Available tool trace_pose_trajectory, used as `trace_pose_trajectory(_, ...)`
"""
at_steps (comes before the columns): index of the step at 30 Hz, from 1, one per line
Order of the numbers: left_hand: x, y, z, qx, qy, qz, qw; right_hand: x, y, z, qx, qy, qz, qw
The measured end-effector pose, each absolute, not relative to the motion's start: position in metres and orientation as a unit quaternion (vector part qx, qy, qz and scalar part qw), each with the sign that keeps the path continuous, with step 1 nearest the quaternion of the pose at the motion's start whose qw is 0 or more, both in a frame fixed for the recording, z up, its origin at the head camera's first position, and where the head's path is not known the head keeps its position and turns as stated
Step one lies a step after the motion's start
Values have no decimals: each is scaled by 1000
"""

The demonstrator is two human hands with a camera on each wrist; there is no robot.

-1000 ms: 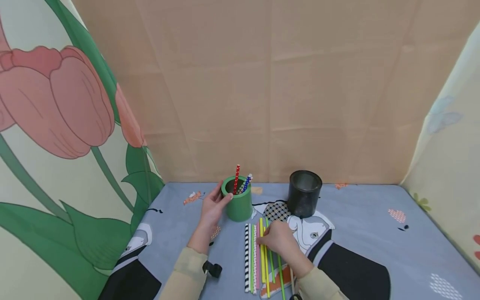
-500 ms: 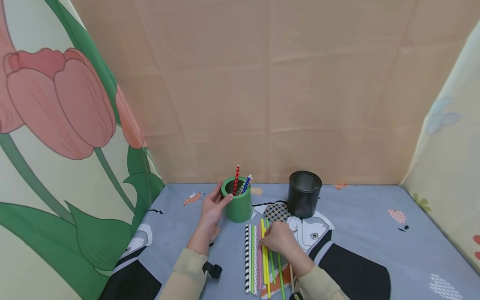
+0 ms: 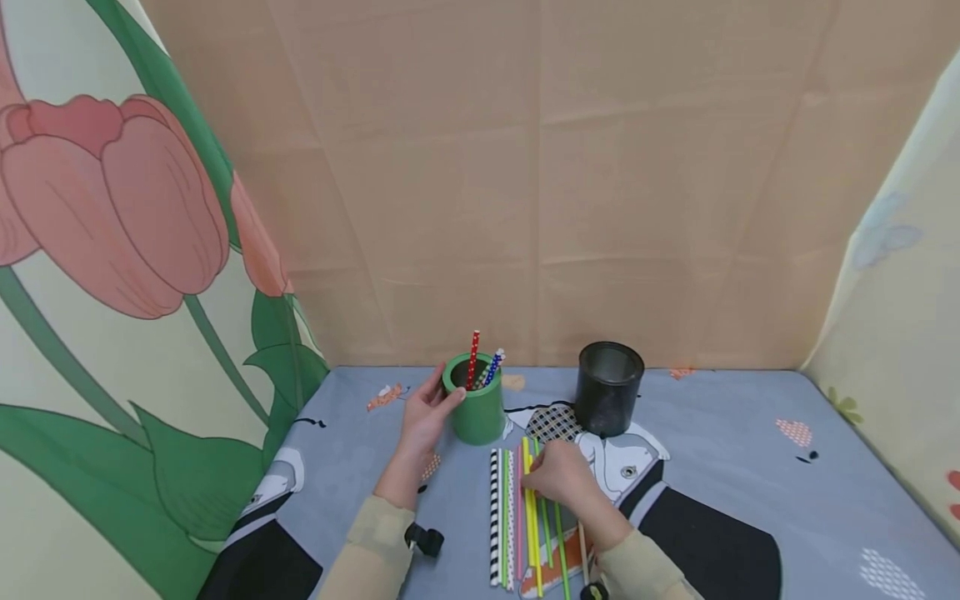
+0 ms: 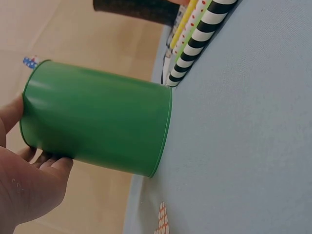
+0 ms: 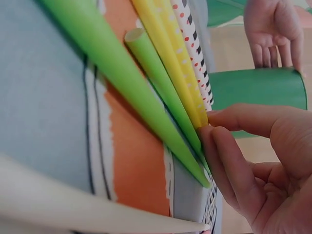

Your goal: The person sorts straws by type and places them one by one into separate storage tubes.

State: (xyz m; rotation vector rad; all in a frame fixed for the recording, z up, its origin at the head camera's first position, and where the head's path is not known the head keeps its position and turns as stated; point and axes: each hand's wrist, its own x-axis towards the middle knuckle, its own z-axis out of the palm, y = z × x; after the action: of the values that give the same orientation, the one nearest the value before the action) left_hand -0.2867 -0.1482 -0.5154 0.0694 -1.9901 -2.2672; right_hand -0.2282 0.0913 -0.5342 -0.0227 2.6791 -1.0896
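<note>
My left hand [image 3: 427, 412] grips the rim of a green cylindrical cup [image 3: 478, 417], thumb on the near side. A red dotted straw [image 3: 473, 360] and a blue dotted straw [image 3: 492, 367] stick out of the cup. With thumb and fingers, my right hand [image 3: 561, 477] pinches a yellow straw [image 5: 187, 83] in the row on the tablecloth. Left of it lie a pink straw [image 3: 520, 517], a red-dotted white straw [image 3: 511, 533], a green straw [image 3: 504, 517] and a black-and-white striped straw [image 3: 494, 517]. Green straws [image 5: 161, 80] lie to its right, partly under the hand.
A black cylindrical cup [image 3: 609, 392] stands behind and right of the straws. A pale thin stick [image 5: 97, 207] lies at the row's right end. The patterned blue tablecloth [image 3: 720, 450] reaches back to a tan backdrop [image 3: 540, 208].
My right hand has shifted slightly right along with the yellow straws, widening the gap beside the pink one. The left hand and green cup have stayed put.
</note>
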Motion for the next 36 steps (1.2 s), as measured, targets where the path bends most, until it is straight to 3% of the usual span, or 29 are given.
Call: trace_pose_trajectory(36, -287, -147, -512, 26, -661, -747, 59, -229, 94, -537, -17, 899, -411, 150)
